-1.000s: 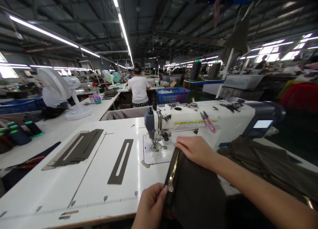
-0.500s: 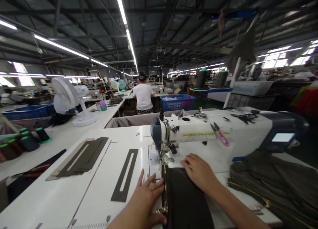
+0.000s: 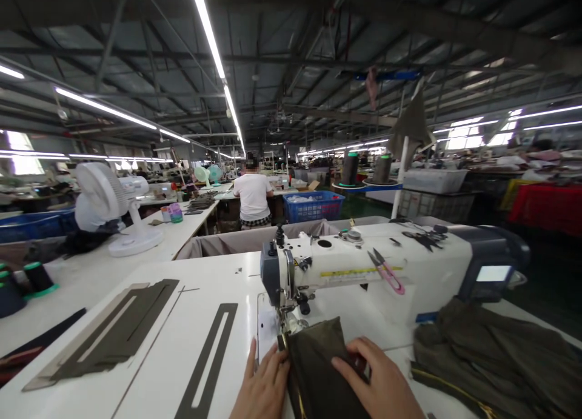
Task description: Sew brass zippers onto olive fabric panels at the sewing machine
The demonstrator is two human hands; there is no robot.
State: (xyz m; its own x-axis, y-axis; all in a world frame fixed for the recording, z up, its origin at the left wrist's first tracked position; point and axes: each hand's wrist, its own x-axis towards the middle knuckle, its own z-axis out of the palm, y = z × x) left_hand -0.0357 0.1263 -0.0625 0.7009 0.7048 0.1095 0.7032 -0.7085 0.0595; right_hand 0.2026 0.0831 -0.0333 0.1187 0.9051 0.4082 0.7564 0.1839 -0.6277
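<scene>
Factory hall, long fluorescent strips under a dark steel roof, rows of work tables running back.

Near bench: white sewing table (image 3: 136,273) with a white industrial sewing machine (image 3: 354,267) on it, head to the left.

Dark olive fabric piece (image 3: 318,370) lies on the machine bed, its far corner tucked up against the presser foot (image 3: 285,328). A brass zipper edge (image 3: 297,401) shows along its left side, low in view.

Left hand (image 3: 266,385): open, fingers straight and spread, laid flat at the fabric's left edge, gripping nothing.

Right hand (image 3: 382,385): open, palm down on top of the fabric, fingers slightly bent and pressing, nothing clasped.

Pink-handled thread snips (image 3: 386,273) rest on the machine arm.

Heap of olive fabric (image 3: 491,358) sits to the right of the machine, apart from the hands.

Left of the needle: one dark slotted template strip (image 3: 209,358), and further left a stack of similar strips (image 3: 109,334).

Next table over: white desk fan (image 3: 109,204), green-based thread cones (image 3: 39,278).

Beyond: a person in a white shirt (image 3: 253,194), back turned, beside a blue plastic basket (image 3: 313,205).
</scene>
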